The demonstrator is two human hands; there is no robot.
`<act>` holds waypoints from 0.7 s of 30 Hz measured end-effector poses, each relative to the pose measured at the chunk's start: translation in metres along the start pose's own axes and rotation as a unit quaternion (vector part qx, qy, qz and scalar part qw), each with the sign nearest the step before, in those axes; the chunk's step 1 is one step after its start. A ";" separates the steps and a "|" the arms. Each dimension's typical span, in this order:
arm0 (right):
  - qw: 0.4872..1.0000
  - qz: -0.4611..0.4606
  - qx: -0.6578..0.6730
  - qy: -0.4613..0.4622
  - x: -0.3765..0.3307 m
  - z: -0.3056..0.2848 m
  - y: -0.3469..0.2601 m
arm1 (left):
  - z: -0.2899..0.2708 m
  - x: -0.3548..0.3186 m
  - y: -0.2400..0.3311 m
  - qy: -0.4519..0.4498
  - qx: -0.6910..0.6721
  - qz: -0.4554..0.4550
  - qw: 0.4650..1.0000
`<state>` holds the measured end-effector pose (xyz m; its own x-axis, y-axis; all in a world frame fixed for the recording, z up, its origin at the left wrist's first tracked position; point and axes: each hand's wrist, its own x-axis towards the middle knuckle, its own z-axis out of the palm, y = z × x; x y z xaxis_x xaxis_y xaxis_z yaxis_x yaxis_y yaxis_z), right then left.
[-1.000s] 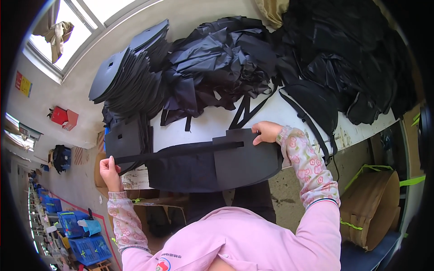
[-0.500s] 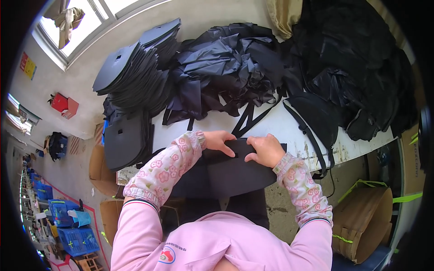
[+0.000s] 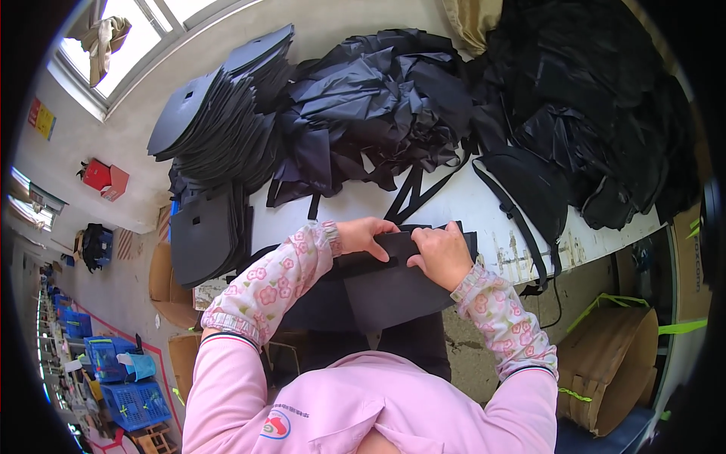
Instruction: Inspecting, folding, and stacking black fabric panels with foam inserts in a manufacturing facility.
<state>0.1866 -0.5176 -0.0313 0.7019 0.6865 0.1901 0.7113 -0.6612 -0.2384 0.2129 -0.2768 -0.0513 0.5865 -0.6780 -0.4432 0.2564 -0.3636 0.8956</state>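
Held panel (image 3: pixel 397 295): plain charcoal, cloth (image 3: pixel 314 306) to its left a shade blacker. Sheet stack (image 3: pixel 181 113): dark grey faces, near-black edges. Fabric heap (image 3: pixel 355 87): black with a blue-grey sheen. Bag (image 3: pixel 533 181) and right-hand pile (image 3: pixel 597 76): flat black. Table (image 3: pixel 448 203): white, brown-black scuffs along the front edge. Sleeve covers (image 3: pixel 263 291): white, pink flower print, bits of green. Shirt (image 3: pixel 355 401): solid pink, dark-and-white striped cuffs, red/blue/green emblem. Trousers (image 3: pixel 414 337): black. Carton (image 3: pixel 605 363): brown, neon-green strapping (image 3: pixel 684 328). Crates (image 3: pixel 136 402): blue. Wall box (image 3: pixel 106 179): red. Wall sign (image 3: pixel 41 119): red and yellow. Curtain (image 3: pixel 475 23): khaki.
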 end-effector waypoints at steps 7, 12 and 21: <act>1.000 0.019 -0.013 0.004 -0.006 -0.005 -0.005 | 0.004 0.000 0.003 0.019 -0.001 0.000 1.000; 1.000 0.022 -0.018 0.013 -0.001 0.000 -0.008 | 0.001 0.001 -0.007 0.072 0.071 0.081 0.992; 0.996 0.033 0.055 0.062 0.033 0.011 0.015 | 0.101 -0.037 -0.055 0.158 0.567 0.136 0.797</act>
<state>0.2197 -0.5014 -0.0390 0.7506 0.5960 0.2852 0.6603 -0.6610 -0.3564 0.0993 -0.2966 -0.0888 0.7114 -0.7013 -0.0458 -0.6680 -0.6950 0.2661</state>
